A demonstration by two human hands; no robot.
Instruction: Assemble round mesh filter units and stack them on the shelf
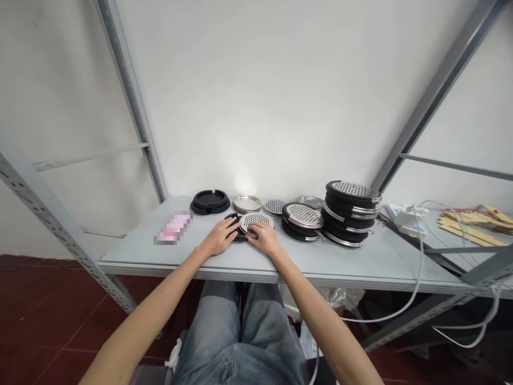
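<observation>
Tabletop (pixel 240 259); perforated disc (pixel 259 218) under right fingers (pixel 256 228)

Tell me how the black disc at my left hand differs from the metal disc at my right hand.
The black disc looks dark and dull; the metal disc is silvery and shiny. The metal disc shows rows of holes, while the visible part of the black disc shows none. The left hand partly covers the black disc, while the metal disc's face is mostly in view. Both have rounded outlines.
</observation>
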